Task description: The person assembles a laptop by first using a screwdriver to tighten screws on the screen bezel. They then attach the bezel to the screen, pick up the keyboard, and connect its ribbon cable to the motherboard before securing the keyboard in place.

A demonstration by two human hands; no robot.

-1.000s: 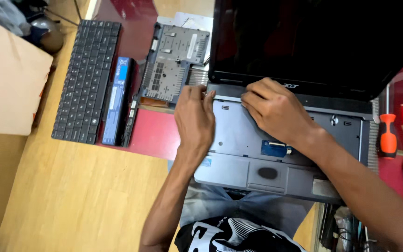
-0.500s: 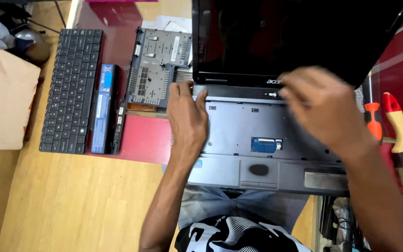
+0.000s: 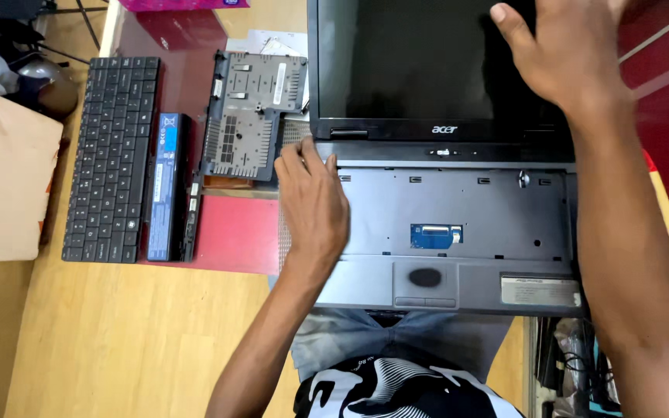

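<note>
On the table's near edge: a laptop (image 3: 458, 224) stripped of its keyboard, steadied by both hands.

Keyboard (image 3: 111, 159), battery (image 3: 166, 186) and bottom cover panel (image 3: 253, 112) already lie apart to the left; the bare tray, palm rest and screen remain assembled. Left hand (image 3: 313, 205) lies flat and open on the tray's left edge, gripping nothing; right hand (image 3: 571, 50) spreads open against the upright screen.

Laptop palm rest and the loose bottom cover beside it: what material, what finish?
Palm rest, under the left hand: looks like moulded plastic, matte silver-grey, soft even sheen. Bottom cover: likely darker grey plastic, matte, with moulded vent slots and ribs. Metal can't be ruled out by look.
</note>
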